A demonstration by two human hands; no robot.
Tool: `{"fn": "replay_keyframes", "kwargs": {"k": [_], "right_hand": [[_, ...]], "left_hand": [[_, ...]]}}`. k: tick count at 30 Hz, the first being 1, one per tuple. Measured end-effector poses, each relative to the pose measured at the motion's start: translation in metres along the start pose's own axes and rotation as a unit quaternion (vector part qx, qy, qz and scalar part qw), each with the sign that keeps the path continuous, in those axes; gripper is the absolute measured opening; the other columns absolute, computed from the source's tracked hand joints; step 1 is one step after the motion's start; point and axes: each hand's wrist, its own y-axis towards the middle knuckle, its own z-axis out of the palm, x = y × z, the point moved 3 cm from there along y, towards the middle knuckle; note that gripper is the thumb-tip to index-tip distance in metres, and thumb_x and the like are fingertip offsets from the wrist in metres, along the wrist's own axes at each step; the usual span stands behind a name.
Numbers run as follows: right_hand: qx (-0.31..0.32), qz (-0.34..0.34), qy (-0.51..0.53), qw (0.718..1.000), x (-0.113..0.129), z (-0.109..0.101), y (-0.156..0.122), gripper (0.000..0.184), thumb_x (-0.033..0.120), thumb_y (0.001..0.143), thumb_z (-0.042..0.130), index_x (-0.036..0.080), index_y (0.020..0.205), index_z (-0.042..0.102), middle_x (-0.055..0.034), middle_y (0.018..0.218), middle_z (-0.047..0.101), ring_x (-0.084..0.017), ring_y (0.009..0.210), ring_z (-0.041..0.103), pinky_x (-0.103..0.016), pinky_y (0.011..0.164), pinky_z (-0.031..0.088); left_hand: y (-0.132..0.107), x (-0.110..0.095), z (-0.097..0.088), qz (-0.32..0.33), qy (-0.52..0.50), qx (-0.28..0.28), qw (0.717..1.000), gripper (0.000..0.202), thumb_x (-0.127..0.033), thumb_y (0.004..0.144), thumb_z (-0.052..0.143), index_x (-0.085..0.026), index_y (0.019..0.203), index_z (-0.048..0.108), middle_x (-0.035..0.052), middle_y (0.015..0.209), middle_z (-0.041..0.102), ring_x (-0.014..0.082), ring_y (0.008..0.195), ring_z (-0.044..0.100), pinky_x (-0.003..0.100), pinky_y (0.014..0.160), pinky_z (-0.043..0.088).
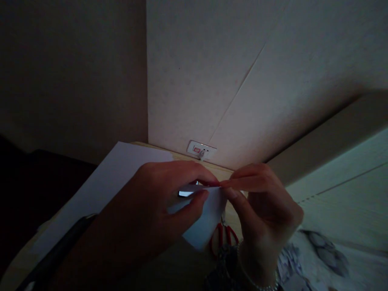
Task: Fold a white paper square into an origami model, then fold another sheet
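Both hands meet over a small folded piece of white paper [206, 220] held above a wooden desk. My left hand [157, 202] pinches the paper's upper edge between thumb and forefinger. My right hand [260, 202] pinches the same edge from the right, fingertips almost touching those of the left. A beaded bracelet [257, 279] circles my right wrist. Red-handled scissors [222, 238] lie on the desk just below the paper, partly hidden by it.
A large white sheet [103, 190] lies on the desk [178, 266] at the left, with a dark pen-like object [60, 250] on it. A wall socket [201, 150] sits at the desk's back edge. Patterned fabric [321, 250] lies at the lower right. The room is dim.
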Motion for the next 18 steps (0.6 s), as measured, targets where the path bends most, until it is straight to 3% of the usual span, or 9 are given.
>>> {"fn": "replay_keyframes", "kwargs": {"k": [8, 18], "right_hand": [[-0.016, 0.009, 0.025, 1.000, 0.0032, 0.0038, -0.0015, 0.011, 0.013, 0.081, 0.068, 0.024, 0.083, 0.068, 0.0018, 0.076, 0.064, -0.015, 0.073, 0.059, -0.030, 0.063, 0.047], [-0.016, 0.016, 0.032, 0.999, 0.0039, 0.0037, -0.0021, 0.012, 0.009, 0.081, 0.065, 0.022, 0.081, 0.065, 0.0014, 0.076, 0.062, -0.015, 0.075, 0.058, -0.030, 0.062, 0.046]], "left_hand": [[0.0039, -0.0009, -0.0011, -0.019, 0.000, -0.007, 1.000, 0.011, -0.022, 0.080, 0.058, -0.025, 0.073, 0.067, -0.0067, 0.071, 0.072, 0.0124, 0.063, 0.065, 0.020, 0.064, 0.050], [0.0022, 0.0018, 0.0010, -0.020, -0.001, -0.008, 1.000, 0.011, -0.023, 0.080, 0.058, -0.026, 0.074, 0.067, -0.0070, 0.071, 0.071, 0.0118, 0.064, 0.064, 0.019, 0.066, 0.050]]}}
